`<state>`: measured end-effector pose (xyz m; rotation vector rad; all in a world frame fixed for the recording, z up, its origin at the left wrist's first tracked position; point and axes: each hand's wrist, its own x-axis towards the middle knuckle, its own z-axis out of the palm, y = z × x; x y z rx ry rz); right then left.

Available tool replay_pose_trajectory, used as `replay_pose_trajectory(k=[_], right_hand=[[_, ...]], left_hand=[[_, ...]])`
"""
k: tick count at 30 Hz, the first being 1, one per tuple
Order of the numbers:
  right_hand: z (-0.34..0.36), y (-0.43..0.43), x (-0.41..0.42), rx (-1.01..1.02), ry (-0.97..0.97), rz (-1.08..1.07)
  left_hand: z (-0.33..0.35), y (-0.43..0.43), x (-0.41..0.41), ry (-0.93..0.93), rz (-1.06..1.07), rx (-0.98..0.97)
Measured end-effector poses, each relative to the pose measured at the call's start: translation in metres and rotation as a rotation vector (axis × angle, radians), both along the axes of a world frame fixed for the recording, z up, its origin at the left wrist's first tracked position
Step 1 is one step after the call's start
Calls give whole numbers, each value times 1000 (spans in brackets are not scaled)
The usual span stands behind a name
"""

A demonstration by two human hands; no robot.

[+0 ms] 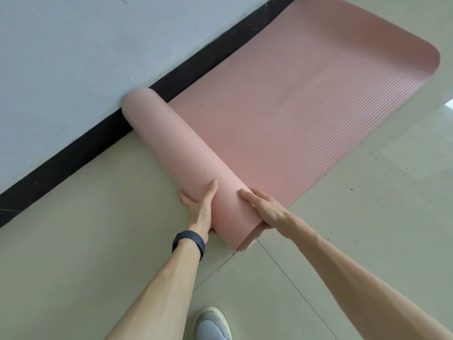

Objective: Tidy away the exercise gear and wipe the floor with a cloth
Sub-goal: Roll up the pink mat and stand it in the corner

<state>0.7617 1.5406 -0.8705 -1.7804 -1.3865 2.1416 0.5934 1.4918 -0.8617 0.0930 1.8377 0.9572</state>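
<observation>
The tidying is only partly done: the pink mat [294, 114] is lying along the wall [73, 57], and about a third of it is already wound into a roll [176, 153], which is stretching from the middle of the view toward 10 o'clock until its far end is touching the black skirting [73, 153]. The larger part is still lying flat toward 1 o'clock, with its far edge curling up a little. The left hand [198, 207], which is wearing a dark wristband [190, 241], is pressing on the 9 o'clock side of the roll's near end, and the right hand [264, 207] is resting on top at the 3 o'clock side. The grip of both hands is wide, with flat straight fingers pushing and not clasping. I am judging that the rolling must be finished and the mat carried away before the wiping can start; no cloth is showing. The floor [98, 241] is made of pale glossy tiles with thin dark joints, and small dark specks are lying at 3 o'clock. A light shoe [213, 325] is standing at 6 o'clock.
</observation>
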Motion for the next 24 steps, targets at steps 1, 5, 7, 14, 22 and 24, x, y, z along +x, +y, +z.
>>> replay_pose_trajectory(k=[1, 5, 7, 14, 22, 24], right_hand=[[-1, -2, -1, -22, 18, -2], [-7, -2, 3, 6, -62, 30], [-6, -2, 6, -47, -62, 8], [-3, 0, 22, -33, -50, 1], [-22, -22, 30, 422, -398, 79], [-14, -27, 37, 611, -321, -21]], left_hand=[[0, -2, -1, -2, 6, 12], [4, -3, 6, 33, -60, -25], [6, -2, 12, 83, -110, -51], [10, 12, 29, 306, -241, -188], [10, 31, 50, 481, -462, -267], [14, 43, 46, 475, -516, -240]])
